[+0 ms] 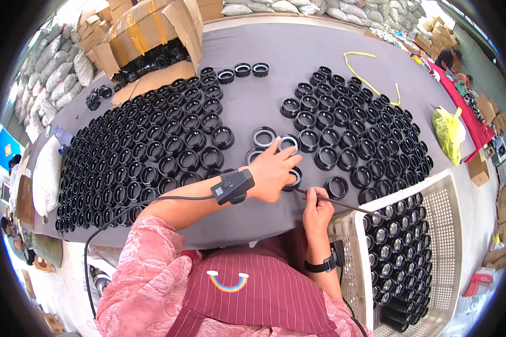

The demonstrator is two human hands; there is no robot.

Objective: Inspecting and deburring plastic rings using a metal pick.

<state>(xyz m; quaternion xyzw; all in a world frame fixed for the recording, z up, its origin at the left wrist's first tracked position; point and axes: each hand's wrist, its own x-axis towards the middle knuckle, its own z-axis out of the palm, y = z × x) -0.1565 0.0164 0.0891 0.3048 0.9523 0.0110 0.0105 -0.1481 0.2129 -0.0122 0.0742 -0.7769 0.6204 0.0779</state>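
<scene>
My left hand (271, 173) lies over a small cluster of black rings near the middle of the grey-covered table, fingers spread and touching them. Two pale-rimmed rings, a black ring (263, 136) and another ring (289, 142), show beyond its fingertips. The hand partly covers the nearer rings. Closer to the table's front edge, my right hand (317, 208) pinches a thin dark rod (348, 206). One end of the rod points toward the ring beside my left hand; the other reaches over the crate's rim. A single black ring (337, 187) sits just right of my right hand.
Many black rings (194, 139) stand in rows on the left, with another group (341, 117) on the right. A white plastic crate (351, 264) holds stacked black parts at lower right. An open carton (135, 36), yellow strap (361, 73) and yellow bag (448, 135) lie farther off.
</scene>
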